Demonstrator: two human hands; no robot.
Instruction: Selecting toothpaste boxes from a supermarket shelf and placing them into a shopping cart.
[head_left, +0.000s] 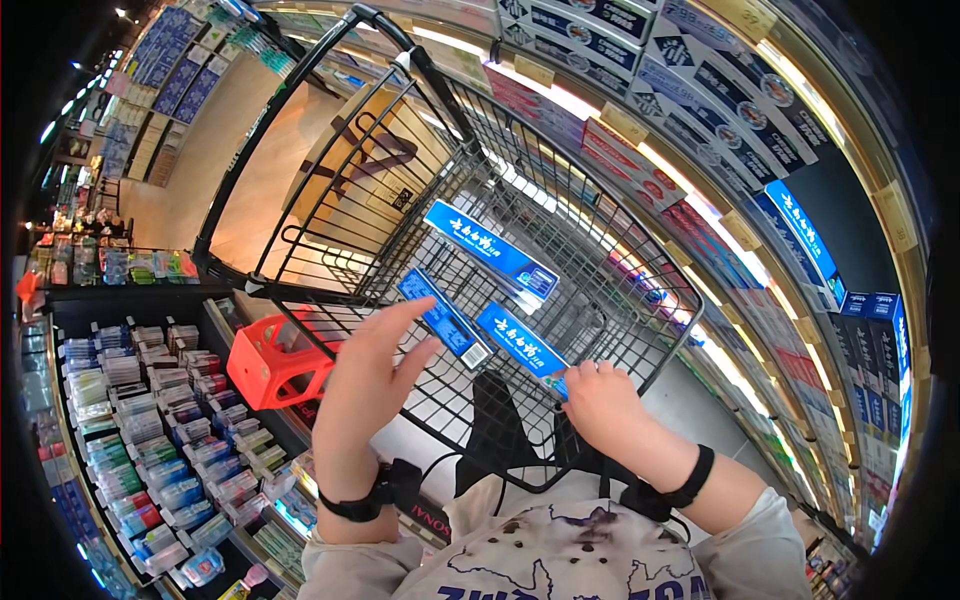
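Three blue toothpaste boxes are in or over the black wire shopping cart (600, 225) in front of me. My right hand (606, 401) grips the near right end of one toothpaste box (519, 341), its printed face up. Just left of it lies a second toothpaste box (444, 319) with a barcode at its near end. My left hand (379, 367) hovers beside that one, fingers and thumb apart, holding nothing. Farther up in the cart rests a third toothpaste box (491, 251). Whether the gripped box touches the cart's wire floor, I cannot tell.
Lit shelves of boxed toothpaste (720, 120) curve along the right, with a dark gap in one row. A brown carton (367, 169) shows behind the cart's wires at upper left. A red plastic stand (274, 364) and a rack of hanging packs (161, 442) are at left.
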